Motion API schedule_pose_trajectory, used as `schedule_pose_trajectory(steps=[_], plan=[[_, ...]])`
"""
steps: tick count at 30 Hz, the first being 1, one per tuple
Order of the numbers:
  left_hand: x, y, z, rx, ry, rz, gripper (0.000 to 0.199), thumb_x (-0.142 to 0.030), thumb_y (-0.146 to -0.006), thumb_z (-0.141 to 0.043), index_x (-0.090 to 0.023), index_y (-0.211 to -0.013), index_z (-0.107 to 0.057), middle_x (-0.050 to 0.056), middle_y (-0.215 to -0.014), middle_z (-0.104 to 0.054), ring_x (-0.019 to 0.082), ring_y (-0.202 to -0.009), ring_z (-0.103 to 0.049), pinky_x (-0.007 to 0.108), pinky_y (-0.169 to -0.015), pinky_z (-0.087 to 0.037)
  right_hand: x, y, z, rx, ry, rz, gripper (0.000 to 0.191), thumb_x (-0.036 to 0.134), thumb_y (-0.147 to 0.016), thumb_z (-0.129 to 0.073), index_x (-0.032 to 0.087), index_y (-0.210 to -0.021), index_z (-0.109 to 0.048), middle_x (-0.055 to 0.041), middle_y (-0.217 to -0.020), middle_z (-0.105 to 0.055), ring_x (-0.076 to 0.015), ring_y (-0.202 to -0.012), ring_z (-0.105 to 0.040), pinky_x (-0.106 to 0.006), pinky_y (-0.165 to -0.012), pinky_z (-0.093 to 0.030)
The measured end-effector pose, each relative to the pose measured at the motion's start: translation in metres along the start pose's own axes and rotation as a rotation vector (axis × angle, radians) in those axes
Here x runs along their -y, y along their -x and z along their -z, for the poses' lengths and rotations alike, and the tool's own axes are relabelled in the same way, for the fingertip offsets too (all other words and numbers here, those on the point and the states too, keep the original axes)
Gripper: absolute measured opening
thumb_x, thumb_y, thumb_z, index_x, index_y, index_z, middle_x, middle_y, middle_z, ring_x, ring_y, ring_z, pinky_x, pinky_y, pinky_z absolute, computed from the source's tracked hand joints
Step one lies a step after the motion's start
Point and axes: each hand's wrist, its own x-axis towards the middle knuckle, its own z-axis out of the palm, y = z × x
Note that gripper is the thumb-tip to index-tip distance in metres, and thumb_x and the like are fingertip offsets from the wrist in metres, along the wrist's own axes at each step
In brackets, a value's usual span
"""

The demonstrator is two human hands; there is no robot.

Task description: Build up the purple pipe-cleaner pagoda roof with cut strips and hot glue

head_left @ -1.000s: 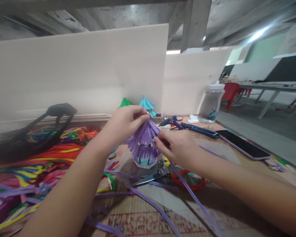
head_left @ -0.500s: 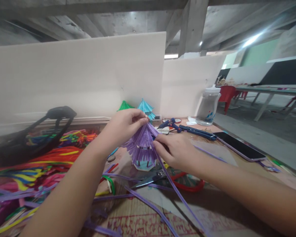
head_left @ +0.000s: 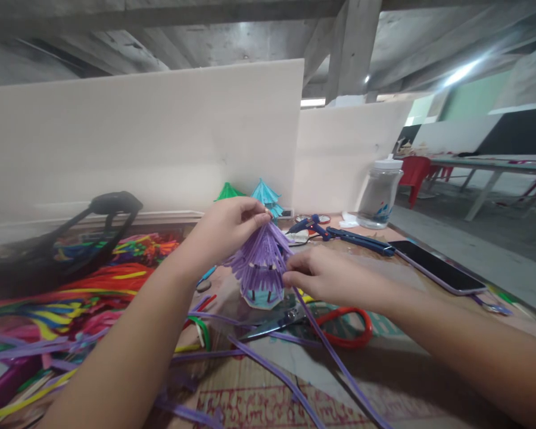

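A purple two-tiered pavilion model (head_left: 259, 262) stands upright on a pale blue base, its roofs covered in fuzzy purple strips. My left hand (head_left: 239, 221) pinches the tip of its upper roof from the left. At the roof's right side, my right hand (head_left: 310, 269) has its fingers closed on a long purple strip (head_left: 335, 351) that trails down toward the front edge of the view. Red-handled scissors (head_left: 346, 326) lie just in front of the model, blades pointing left. More loose purple strips lie around them.
Colourful strips (head_left: 111, 286) and a black bag (head_left: 111, 205) are at the left. Behind the model stand a green roof (head_left: 228, 190) and a blue one (head_left: 264, 192). Further right are a glue gun (head_left: 310, 225), a blue cutter (head_left: 361, 240), a phone (head_left: 438, 267) and a water bottle (head_left: 379, 193).
My right hand has moved slightly down and right along the roof's side with the purple strip. My left hand stays at the tip. More of the scissors' red handles shows.
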Motion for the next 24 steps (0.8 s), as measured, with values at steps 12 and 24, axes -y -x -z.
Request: schedule_pose_trajectory(steps=[12, 24], plan=[[-0.0001, -0.0005, 0.0013, 0.009, -0.004, 0.002, 0.027, -0.034, -0.091, -0.05, -0.017, -0.088, -0.071, 0.004, -0.086, -0.073, 0.019, -0.08, -0.064, 0.029, -0.071, -0.044, -0.0035, -0.0046, -0.0078, -0.055, -0.068, 0.025, 0.026, 0.027, -0.092, -0.053, 0.019, -0.071, -0.063, -0.0007, -0.063, -0.068, -0.0109, -0.054, -0.056, -0.025, -0.051, -0.034], [0.0035, 0.0021, 0.003, 0.05, 0.069, 0.04, 0.029, -0.038, -0.092, -0.05, -0.017, -0.094, -0.071, 0.004, -0.089, -0.074, 0.019, -0.082, -0.066, 0.028, -0.071, -0.046, 0.0017, -0.0038, 0.0013, 0.029, -0.149, -0.045, 0.029, 0.033, -0.092, -0.053, 0.018, -0.069, -0.062, 0.0006, -0.06, -0.066, -0.0108, -0.052, -0.057, -0.024, -0.048, -0.036]])
